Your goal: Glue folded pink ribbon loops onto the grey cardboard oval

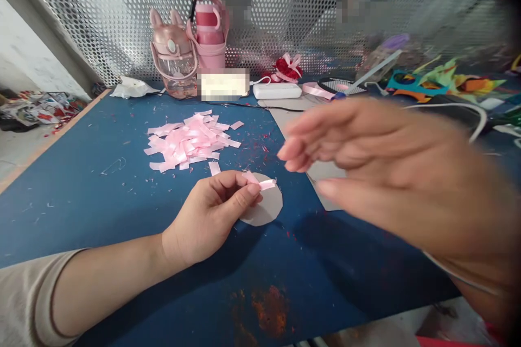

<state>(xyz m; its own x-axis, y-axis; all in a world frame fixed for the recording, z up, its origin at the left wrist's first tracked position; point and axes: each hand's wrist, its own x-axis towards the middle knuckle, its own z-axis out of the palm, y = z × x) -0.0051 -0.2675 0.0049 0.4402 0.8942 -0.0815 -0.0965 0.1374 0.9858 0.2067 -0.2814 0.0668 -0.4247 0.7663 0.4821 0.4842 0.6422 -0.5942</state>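
Between thumb and fingertips, my left hand [211, 214] pinches a folded piece of pink ribbon [267, 185]. A round grey cardboard disc [266, 210] sits right behind and below those fingers. Whether the hand grips the disc as well is hidden. My right hand [394, 168], blurred by motion, is raised over the table to the right, its thumb apart from the fingers and nothing visible in it. Beyond my left hand lies a heap of short pink ribbon pieces [187, 142], with one loose piece [214, 168] at its near side.
Grey cardboard [285, 119] lies partly under my right hand. Along the perforated metal back panel [122, 21] stand a clear bottle with ears [175, 59] and a pink bottle [210, 38]. A white box-like device [277, 91], a cable, and teal scissor handles [421, 84] lie at the back.
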